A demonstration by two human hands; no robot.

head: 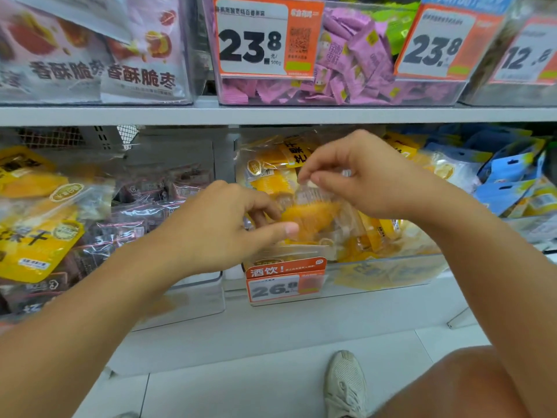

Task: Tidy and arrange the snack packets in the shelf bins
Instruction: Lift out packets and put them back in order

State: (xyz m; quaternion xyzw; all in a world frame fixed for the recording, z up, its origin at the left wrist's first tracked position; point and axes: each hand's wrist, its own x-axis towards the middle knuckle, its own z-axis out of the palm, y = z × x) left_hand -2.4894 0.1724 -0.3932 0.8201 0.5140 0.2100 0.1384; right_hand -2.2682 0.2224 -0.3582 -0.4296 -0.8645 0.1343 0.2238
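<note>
A small clear packet of dried mango [310, 215] is held over the middle clear bin [376, 273] on the lower shelf. My left hand [229, 227] pinches its lower left edge between thumb and fingers. My right hand [361, 176] pinches its top edge from above. Beneath it the bin is full of several more yellow mango packets [271, 164], lying at mixed angles.
A bin of dark packets [144, 206] and big yellow bags [33, 212] sit left; blue bags [509, 176] right. The upper shelf [271, 114] carries pink packets [349, 55] and price tags [265, 37]. A 26.8 tag [283, 282] hangs on the bin front. My shoe [346, 384] rests on the floor.
</note>
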